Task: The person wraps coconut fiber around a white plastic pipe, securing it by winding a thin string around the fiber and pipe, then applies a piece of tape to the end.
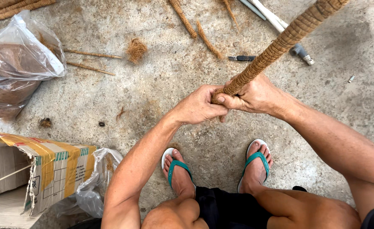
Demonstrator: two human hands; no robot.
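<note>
Gripping the near end of a coir-wrapped pole (280, 44), both hands were closed tight, knuckle to knuckle, above the concrete floor (161, 85). The left hand (199, 106) curled round the very tip, fingers folded under; the right hand (254, 95) clamped just above it, thumb laid across the rope winding. The pole slanted up and away toward the top right, out of sight. Below the hands, two feet in teal flip-flops (176, 167) stood apart on the floor.

To the left sat a clear plastic bag (17, 63) of what looked like brown coconut fibre, though the plastic blurred it. Nearer lay a torn cardboard box (55, 169) with yellow tape. Thin sticks (91, 54), a small tuft of fibre (136, 50) and short wrapped lengths (184, 19) were scattered beyond, with white pipes (267, 15) near the top edge and a small knife (241, 58) beside the pole.
</note>
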